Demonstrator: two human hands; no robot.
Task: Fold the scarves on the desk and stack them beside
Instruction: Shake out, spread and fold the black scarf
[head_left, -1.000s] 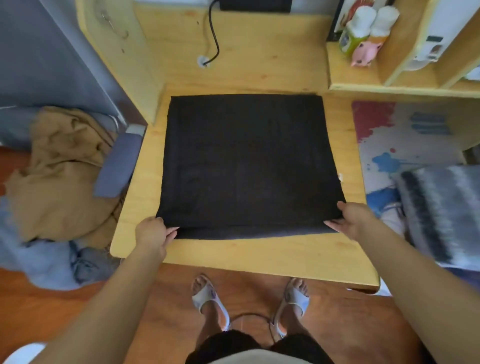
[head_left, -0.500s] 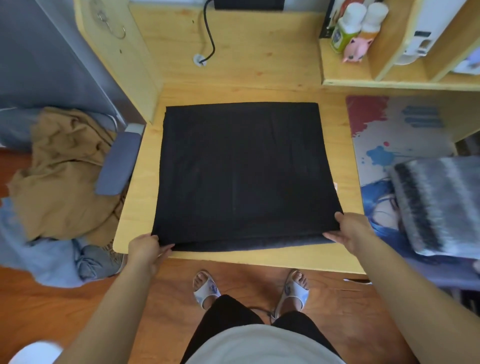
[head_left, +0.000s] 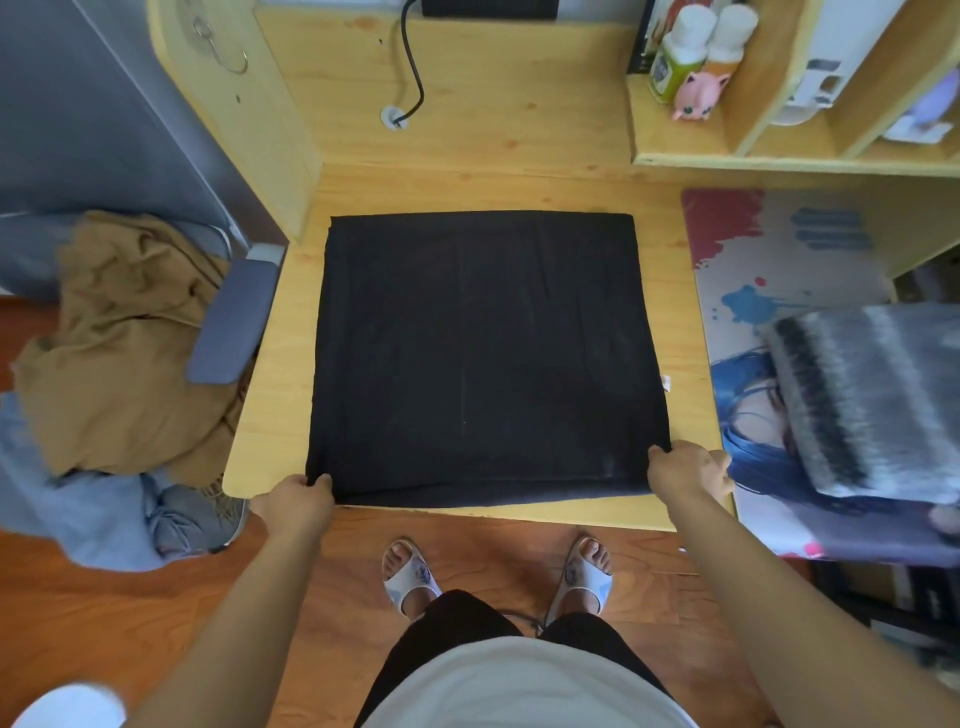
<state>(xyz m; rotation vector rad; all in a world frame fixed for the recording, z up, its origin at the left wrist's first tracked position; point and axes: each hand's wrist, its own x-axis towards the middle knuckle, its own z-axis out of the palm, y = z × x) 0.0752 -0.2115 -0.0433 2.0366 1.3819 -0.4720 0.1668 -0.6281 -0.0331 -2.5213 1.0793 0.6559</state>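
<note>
bare forearms, white shirt (head_left: 524, 686), black shorts (head_left: 457, 623), white slide sandals (head_left: 413, 574) with blue print

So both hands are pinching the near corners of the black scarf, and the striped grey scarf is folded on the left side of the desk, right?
Not quite. The left hand and right hand do grip the black scarf at its near corners, but the head view shows the striped grey scarf on the right side.

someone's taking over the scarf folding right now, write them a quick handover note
Left hand grips the black scarf's near left corner; right hand grips its near right corner.
The black scarf lies flat on the desk, near edge at the desk's front edge.
Done: a striped grey scarf lies folded on the mat to the right.
Left: fold the black scarf smaller and stack it on the striped one.
</note>
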